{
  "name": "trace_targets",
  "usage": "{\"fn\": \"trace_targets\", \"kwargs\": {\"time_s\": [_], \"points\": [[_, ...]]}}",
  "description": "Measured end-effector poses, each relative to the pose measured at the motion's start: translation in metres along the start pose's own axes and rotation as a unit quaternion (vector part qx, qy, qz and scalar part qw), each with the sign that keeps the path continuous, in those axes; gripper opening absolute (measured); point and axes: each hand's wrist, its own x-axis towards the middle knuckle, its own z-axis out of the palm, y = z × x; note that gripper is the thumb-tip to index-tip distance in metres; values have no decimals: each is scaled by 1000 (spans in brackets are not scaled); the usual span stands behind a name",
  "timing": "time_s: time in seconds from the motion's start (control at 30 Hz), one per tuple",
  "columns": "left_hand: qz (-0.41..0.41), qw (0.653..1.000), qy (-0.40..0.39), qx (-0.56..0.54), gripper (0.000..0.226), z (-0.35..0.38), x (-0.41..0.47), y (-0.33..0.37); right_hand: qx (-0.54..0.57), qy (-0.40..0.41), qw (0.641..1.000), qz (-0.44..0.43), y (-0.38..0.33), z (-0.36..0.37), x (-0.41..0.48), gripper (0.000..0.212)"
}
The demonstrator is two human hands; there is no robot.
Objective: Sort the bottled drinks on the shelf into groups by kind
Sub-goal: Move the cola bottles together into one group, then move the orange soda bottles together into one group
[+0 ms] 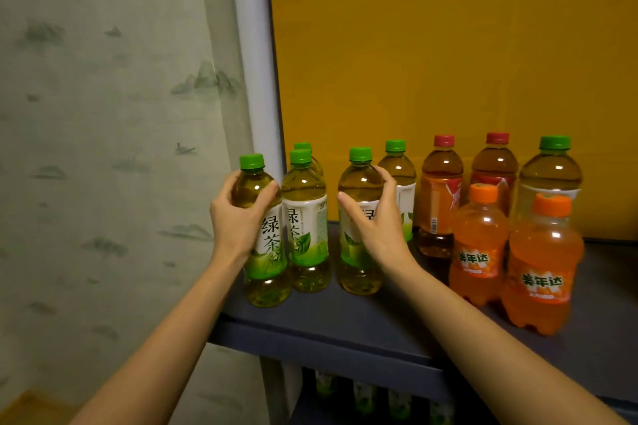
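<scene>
Your left hand (238,217) is wrapped round a green tea bottle (264,252) at the shelf (345,321) edge; right hand (374,217) clasps another (357,252) — both upright. One stray green tea bottle (552,176) stands far right behind the orange sodas (511,252) — right hand's nearer.

Green tea bottles (305,217) stand upright at the shelf's (345,324) left edge; red-capped tea bottles (440,197) behind orange soda bottles (478,245) toward the right.
</scene>
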Motion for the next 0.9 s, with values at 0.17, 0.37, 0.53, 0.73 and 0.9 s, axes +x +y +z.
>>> {"fn": "trace_targets", "kwargs": {"time_s": [0.17,0.37,0.53,0.73,0.9], "points": [[16,1000,-4,-18,35,5,8,-22,-4,10,1000,-2,1,2,-5,73],[13,998,-42,-40,37,12,7,-32,-25,1,999,23,-6,2,-8,80],[-7,997,-70,-15,55,5,7,-31,-78,-44,995,43,-17,-12,-18,88],[106,992,59,-30,44,11,-40,-3,-211,-49,976,-35,-32,-59,-58,69],[198,974,-32,-101,21,50,-87,26,-253,102,956,-107,-40,-112,-85,37]]}}
